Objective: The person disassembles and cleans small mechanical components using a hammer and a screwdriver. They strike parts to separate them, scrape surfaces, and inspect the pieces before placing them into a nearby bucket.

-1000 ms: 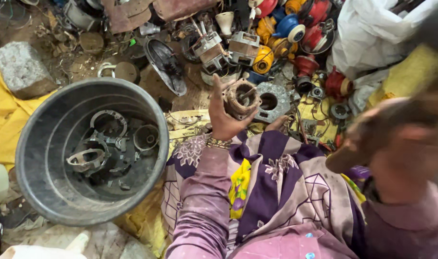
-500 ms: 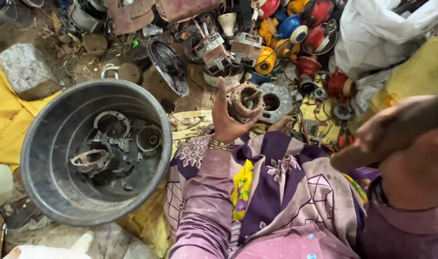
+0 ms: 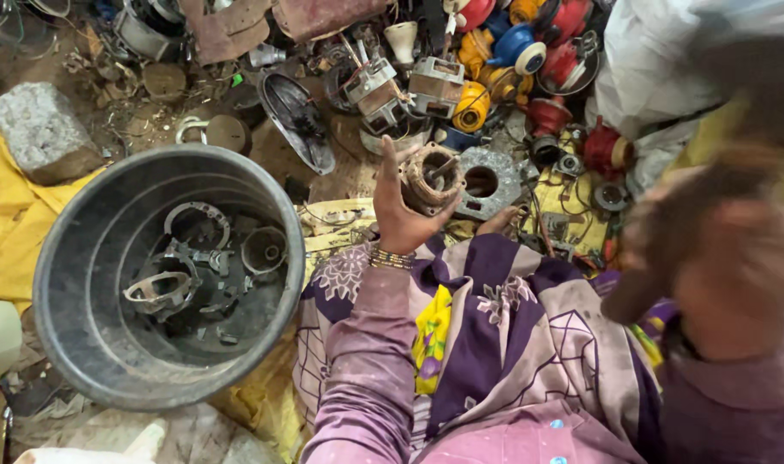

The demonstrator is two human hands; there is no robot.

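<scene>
One grey tub (image 3: 74, 344), one stone block (image 3: 44, 137), one motor core (image 3: 430, 176), two hands, two yellow windings (image 3: 472, 107).

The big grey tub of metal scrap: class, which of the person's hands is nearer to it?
Left. The left hand holds a rusty motor coil just right of the tub. The right hand, blurred and raised, is far over on the right side.

Dirt floor (image 3: 151, 129) w/ scrap motor parts, grey stone block (image 3: 44, 133), yellow cloth (image 3: 5, 232), white sack (image 3: 658, 69); daylight, no walls visible.
</scene>
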